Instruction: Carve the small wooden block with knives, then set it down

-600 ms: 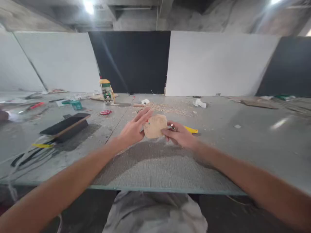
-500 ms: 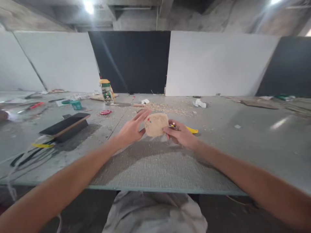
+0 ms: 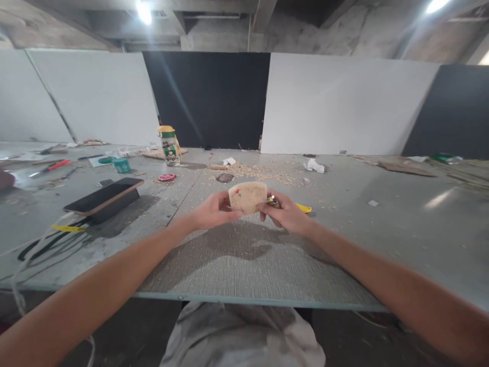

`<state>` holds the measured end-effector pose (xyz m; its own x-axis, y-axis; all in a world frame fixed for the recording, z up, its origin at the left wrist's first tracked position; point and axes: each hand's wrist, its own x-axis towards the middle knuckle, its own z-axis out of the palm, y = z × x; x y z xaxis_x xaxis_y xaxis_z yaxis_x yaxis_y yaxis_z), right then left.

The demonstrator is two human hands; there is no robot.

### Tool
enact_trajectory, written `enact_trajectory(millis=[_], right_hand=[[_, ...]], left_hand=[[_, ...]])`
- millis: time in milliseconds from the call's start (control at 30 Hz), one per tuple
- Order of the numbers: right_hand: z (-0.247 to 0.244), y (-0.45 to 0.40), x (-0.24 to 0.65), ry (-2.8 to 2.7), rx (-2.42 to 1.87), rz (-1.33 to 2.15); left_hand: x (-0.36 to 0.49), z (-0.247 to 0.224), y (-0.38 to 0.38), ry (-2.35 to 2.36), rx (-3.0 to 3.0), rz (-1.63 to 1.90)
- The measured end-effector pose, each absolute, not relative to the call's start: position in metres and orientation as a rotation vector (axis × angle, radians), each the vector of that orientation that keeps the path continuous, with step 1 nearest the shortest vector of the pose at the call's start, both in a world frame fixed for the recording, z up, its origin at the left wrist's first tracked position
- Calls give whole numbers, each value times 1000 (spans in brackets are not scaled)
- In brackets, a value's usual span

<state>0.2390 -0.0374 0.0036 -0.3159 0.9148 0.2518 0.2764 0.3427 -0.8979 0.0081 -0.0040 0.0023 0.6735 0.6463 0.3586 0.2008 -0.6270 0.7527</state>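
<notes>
A pale, flat wooden piece (image 3: 248,198) with small red and green marks is held up above the near part of the table. My left hand (image 3: 217,210) grips its left side, thumb along the lower edge and fingers behind. At the right edge, my right hand (image 3: 281,210) pinches the piece between thumb and fingers. A small dark tool with a shiny tip (image 3: 273,202) also sits in my right hand; its full shape is hidden. Just beyond that hand lies a yellow object (image 3: 304,208) on the table.
On the grey table (image 3: 244,270) stand a bottle with a yellow lid (image 3: 168,145) and a propped phone (image 3: 104,196) with cables at left. Wood shavings (image 3: 263,173), a red lid (image 3: 167,177), a teal container (image 3: 121,165) and crumpled tissue (image 3: 314,165) lie farther back.
My left hand has closed on the left side of the wooden piece, its thumb now at the lower edge. The piece has tilted, and a dark patch on the table behind it has come into view.
</notes>
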Motion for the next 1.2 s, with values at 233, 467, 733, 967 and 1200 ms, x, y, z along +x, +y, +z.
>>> enact_trajectory(millis=[233, 467, 733, 967, 1200], right_hand=[[4, -42, 237, -1765, -1083, 926], [10, -39, 246, -1729, -1043, 944], [-6, -29, 248, -1973, -1103, 816], [-12, -27, 254, -2138, -1126, 557], [-2, -37, 245, -2256, -1082, 392]], left_hand=[[8, -2, 3, 885, 2016, 808], [2, 6, -2, 908, 2199, 640], [2, 9, -2, 1019, 2288, 658], [3, 11, -4, 1023, 2325, 674], [2, 10, -5, 988, 2370, 670]])
